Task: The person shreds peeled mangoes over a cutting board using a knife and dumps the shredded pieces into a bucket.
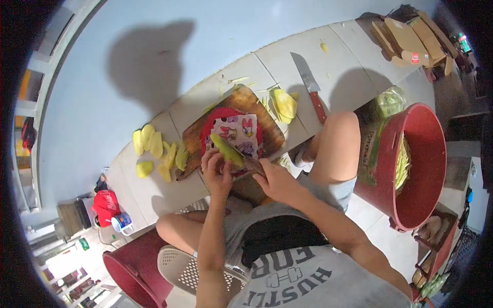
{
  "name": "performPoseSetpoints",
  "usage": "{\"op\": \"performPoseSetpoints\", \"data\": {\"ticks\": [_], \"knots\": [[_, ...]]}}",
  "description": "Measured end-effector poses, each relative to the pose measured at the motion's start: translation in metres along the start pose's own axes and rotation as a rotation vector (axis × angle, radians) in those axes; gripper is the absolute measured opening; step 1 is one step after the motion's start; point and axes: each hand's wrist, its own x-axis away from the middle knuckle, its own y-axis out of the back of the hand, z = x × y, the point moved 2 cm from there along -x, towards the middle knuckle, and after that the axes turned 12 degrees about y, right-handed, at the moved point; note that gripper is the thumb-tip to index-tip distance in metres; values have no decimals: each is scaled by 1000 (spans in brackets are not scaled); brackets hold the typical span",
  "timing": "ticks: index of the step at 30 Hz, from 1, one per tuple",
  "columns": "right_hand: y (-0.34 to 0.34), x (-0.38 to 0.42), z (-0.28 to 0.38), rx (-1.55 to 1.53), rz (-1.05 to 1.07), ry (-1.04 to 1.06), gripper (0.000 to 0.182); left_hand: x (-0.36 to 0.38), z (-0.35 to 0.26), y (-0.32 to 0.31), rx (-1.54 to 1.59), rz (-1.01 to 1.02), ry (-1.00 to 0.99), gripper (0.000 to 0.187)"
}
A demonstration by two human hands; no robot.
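My left hand (216, 173) is wrapped round a yellow-green piece of peeled fruit (226, 150), which looks like green mango. In my right hand (276, 180) is a knife (251, 163), its blade lying against the fruit. Both hands are above a red cloth with a cartoon print (244, 131), spread on a wooden cutting board (267, 126). Left of the board lie several cut fruit pieces (154, 143). A larger peeled fruit piece (284, 105) rests at the board's right, with thin shreds around it.
A large knife with a red handle (310, 84) lies on the tiled surface (277, 54). At right stands a red bucket (418, 205) with pale shreds inside; another red bucket (138, 267) is at lower left. Cardboard boxes (411, 41), a red cap (106, 207) and a mug (121, 223) are around.
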Motion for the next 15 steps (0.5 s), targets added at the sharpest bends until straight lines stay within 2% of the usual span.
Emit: {"op": "performPoseSetpoints", "data": {"ticks": [4, 9, 14, 15], "knots": [[-4, 2, -10, -13, -10, -24, 37, -14, 4, -10, -127, -23, -223, 22], [-4, -4, -7, -16, -11, -20, 35, -28, 7, -13, -122, -30, -181, 24], [10, 3, 25, 187, 70, -15, 36, -31, 15, -18, -98, -7, -166, 27], [16, 5, 33, 188, 75, -23, 36, -33, 17, -18, -107, -5, -232, 31]]}}
